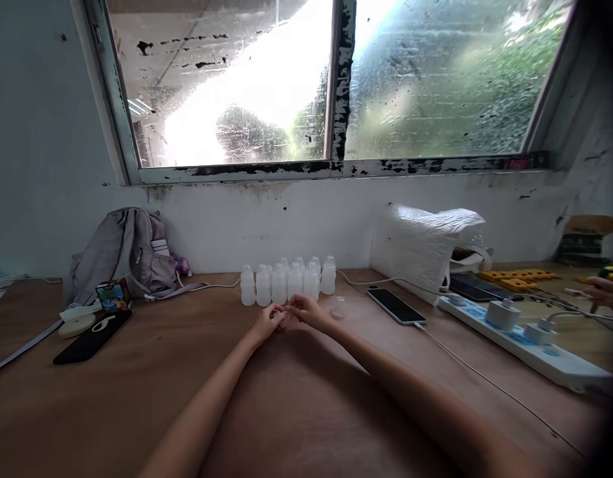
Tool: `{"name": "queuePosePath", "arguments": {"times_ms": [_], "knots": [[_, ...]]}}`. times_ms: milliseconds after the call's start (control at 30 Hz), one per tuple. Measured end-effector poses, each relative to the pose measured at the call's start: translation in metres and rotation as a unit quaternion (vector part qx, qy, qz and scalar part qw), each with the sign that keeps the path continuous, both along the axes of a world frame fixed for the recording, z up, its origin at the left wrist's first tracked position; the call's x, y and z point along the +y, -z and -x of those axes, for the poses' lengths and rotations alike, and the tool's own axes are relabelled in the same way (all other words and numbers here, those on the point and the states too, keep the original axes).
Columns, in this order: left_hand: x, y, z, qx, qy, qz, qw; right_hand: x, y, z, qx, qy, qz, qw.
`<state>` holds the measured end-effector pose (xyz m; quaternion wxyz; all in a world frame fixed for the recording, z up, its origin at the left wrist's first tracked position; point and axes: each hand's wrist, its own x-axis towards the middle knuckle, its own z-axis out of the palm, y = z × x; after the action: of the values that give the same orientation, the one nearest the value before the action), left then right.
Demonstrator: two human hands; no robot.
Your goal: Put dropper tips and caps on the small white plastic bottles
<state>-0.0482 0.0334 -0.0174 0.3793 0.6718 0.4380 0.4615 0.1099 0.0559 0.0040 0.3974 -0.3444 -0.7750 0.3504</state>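
My left hand (269, 321) and my right hand (307, 311) meet just in front of a group of bottles (279, 284). Fingers on both hands are pinched together around something small and pale, too small to make out. The bottles are translucent white with narrowed waists, and they stand upright close together in rows. Beside my right hand, a small clear round piece, perhaps a cap (339, 308), rests on the wooden table (281, 405).
To the right lie a charging phone (396, 305), a white power strip (525, 342) and a plastic-wrapped bundle (420, 245). A grey backpack (119, 255) and a black phone (93, 338) are at left. Another person's hand (608, 289) shows at the right edge.
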Motion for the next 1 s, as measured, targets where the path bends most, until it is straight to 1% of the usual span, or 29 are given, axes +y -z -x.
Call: {"name": "queuePosePath", "arguments": {"times_ms": [133,167,233,267,333,400,467,500,533,600,667,767,867,1000], "knots": [[-0.016,-0.004,0.012,0.024,0.047,-0.013,0.999,-0.013,-0.018,0.008,-0.064,-0.03,-0.107,0.992],[-0.021,-0.005,0.017,0.033,0.049,-0.028,0.998,-0.017,-0.023,0.012,-0.094,-0.033,-0.141,0.985],[-0.028,-0.005,0.028,0.033,0.035,-0.051,0.998,-0.02,-0.036,0.021,-0.153,-0.022,-0.209,0.966],[-0.031,-0.005,0.034,0.032,0.029,-0.056,0.997,-0.019,-0.044,0.025,-0.173,-0.002,-0.238,0.956],[-0.033,-0.004,0.044,0.033,0.024,-0.056,0.998,-0.01,-0.065,0.033,-0.188,0.064,-0.287,0.937],[-0.033,-0.004,0.052,0.041,0.015,-0.054,0.998,0.009,-0.089,0.04,-0.197,0.158,-0.31,0.917],[-0.031,-0.004,0.057,0.051,-0.019,-0.059,0.997,0.033,-0.11,0.047,-0.259,0.227,-0.29,0.893],[-0.03,-0.004,0.059,0.06,-0.04,-0.064,0.995,0.045,-0.118,0.051,-0.313,0.243,-0.263,0.879],[-0.03,-0.004,0.061,0.072,-0.06,-0.071,0.993,0.057,-0.124,0.056,-0.335,0.243,-0.248,0.876],[-0.029,-0.004,0.066,0.108,-0.085,-0.093,0.986,0.075,-0.131,0.066,-0.375,0.235,-0.222,0.869],[-0.03,-0.003,0.072,0.143,-0.094,-0.118,0.978,0.087,-0.13,0.078,-0.408,0.223,-0.199,0.862],[-0.029,-0.001,0.08,0.172,-0.104,-0.146,0.969,0.097,-0.124,0.094,-0.461,0.214,-0.162,0.846],[-0.025,0.001,0.086,0.18,-0.113,-0.155,0.965,0.106,-0.121,0.106,-0.509,0.218,-0.122,0.824],[-0.022,0.002,0.088,0.183,-0.117,-0.157,0.963,0.121,-0.121,0.115,-0.553,0.224,-0.081,0.799]]}}
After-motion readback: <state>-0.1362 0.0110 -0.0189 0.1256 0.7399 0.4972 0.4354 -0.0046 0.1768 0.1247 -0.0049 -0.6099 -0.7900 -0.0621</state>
